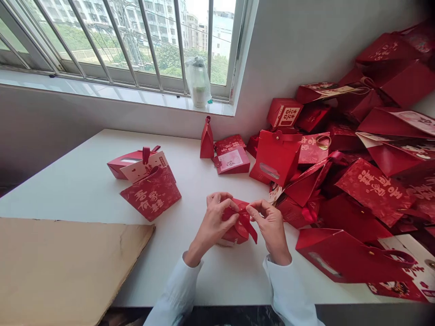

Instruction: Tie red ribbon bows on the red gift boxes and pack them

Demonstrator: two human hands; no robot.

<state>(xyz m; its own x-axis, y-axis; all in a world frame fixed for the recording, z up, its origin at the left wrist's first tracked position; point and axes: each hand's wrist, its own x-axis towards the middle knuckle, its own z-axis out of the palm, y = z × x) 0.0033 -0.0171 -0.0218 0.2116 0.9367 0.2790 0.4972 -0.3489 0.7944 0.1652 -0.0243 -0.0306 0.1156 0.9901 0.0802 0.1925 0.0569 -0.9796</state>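
A small red gift box (234,234) stands on the white table (190,267) in front of me, with a red ribbon (250,227) at its top. My left hand (217,216) is at the box's upper left, thumb and fingers pinched on the ribbon. From the right, my right hand (268,224) pinches the same ribbon between thumb and forefinger. One ribbon tail hangs down the box's right side. The fingers partly cover the knot area, and much of the box's left side is hidden behind my left hand.
A large heap of red gift boxes (353,203) fills the table's right side. Several finished-looking boxes (152,194) sit at left, and a narrow red box (206,139) stands at the back. Cardboard (68,267) covers the front left. A bagged bottle (199,86) is on the windowsill.
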